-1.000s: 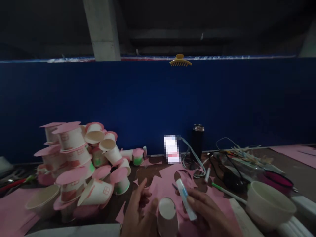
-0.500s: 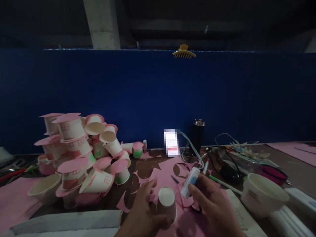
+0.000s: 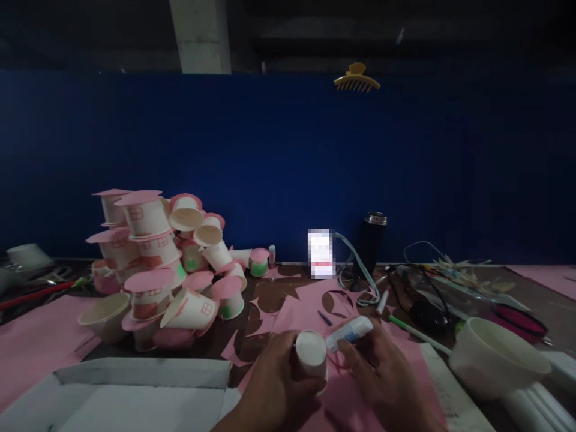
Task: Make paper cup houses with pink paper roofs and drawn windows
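Observation:
Low in the middle, my left hand [image 3: 281, 375] is closed around a small white paper cup [image 3: 311, 349], which stands upside down with its round base facing up. My right hand [image 3: 382, 366] grips a white glue stick [image 3: 350, 332] with blue print. The glue stick is tilted, its lower left end close beside the cup's base; whether they touch I cannot tell. Beneath both hands lies pink paper [image 3: 355, 402]. A pair of scissors [image 3: 324, 317] lies partly hidden just beyond the glue stick.
Stacked paper cups with pink paper roofs [image 3: 148, 279] fill the left. An open white box [image 3: 148, 384] lies in front of them. At the back stand a lit phone [image 3: 321, 253] and a black flask [image 3: 371, 243]. A white bowl [image 3: 495, 360] sits right, near a green pen [image 3: 416, 333].
My left hand has closed around the cup, which is raised slightly. The glue stick has tipped from steep to flatter and come nearer the cup. The whole view has shifted a little.

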The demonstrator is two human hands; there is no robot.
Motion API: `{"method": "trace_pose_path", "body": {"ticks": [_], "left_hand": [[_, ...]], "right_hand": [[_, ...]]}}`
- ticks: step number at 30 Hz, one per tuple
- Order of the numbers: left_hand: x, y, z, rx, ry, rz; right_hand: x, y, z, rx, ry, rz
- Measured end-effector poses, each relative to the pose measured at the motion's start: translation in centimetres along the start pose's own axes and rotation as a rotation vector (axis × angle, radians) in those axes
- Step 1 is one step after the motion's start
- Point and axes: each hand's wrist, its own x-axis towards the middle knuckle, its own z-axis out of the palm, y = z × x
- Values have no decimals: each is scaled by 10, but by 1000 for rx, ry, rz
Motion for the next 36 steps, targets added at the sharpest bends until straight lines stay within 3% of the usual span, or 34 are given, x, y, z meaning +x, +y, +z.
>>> {"method": "trace_pose_path", "body": {"ticks": [15,20,25,29,33,36], "left_hand": [[0,-3,-2,6,-6,39],[-1,4,-1,-2,-4,23],[-3,16,-1,28,8,-80],[-3,18,-1,60,16,-44],[-4,16,-1,64,26,-37],[-3,13,-2,78,1,-16]], "right_hand": [[-1,6,4,-14,-109,24],[0,4,1,3,-53,71],[3,-4,-7,107,-40,91],[3,-6,-9,187,6,141],[1,-2,-7,100,18,98],[1,0,-7,53,96,33]]}}
